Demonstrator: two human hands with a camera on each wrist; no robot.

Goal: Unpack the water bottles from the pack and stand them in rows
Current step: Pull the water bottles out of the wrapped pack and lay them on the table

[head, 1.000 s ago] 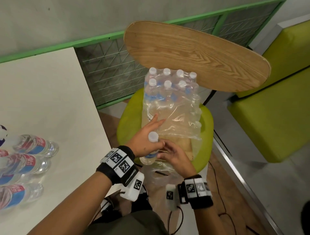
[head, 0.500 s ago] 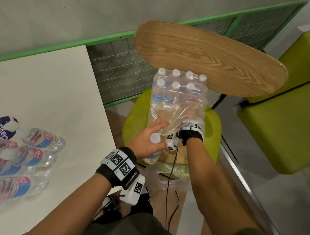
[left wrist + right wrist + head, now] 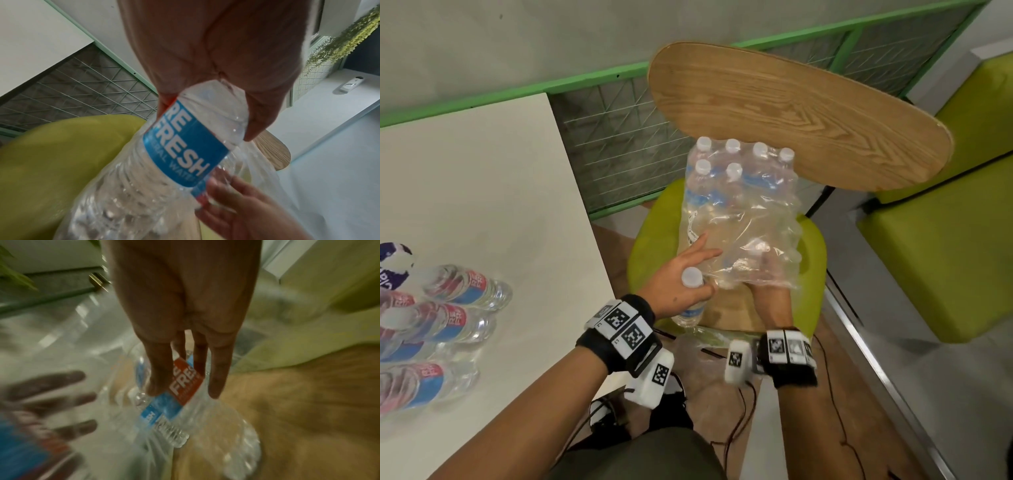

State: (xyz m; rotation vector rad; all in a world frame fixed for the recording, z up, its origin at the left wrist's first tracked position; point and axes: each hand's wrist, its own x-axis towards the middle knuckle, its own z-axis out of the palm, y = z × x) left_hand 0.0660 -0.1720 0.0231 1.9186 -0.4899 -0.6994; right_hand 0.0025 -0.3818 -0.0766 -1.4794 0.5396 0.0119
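1. Now the right hand (image 3: 770, 287) sits nearer the open end of the pack (image 3: 743, 212) than it did half a second ago, when it reached deeper under the plastic wrap; its wrist band is out in the open again.
2. Its grip looks loose: the fingers (image 3: 218, 382) hang fairly straight inside the wrap, over a bottle lying within (image 3: 164, 404), and I cannot tell whether they touch it.
3. The left hand (image 3: 681, 277) keeps its hold on one bottle (image 3: 690, 308), thumb and palm curled round the neck below the white cap, the other fingers stretched flat against the pack's side. That bottle stays upright at the near edge of the seat.
4. The pack stands as before on the green chair (image 3: 647, 253), leaning by the wooden backrest (image 3: 808, 113), six caps showing at its top.
5. Unpacked bottles (image 3: 465, 291) lie on their sides on the white tabletop (image 3: 482, 192) to the left, unchanged.
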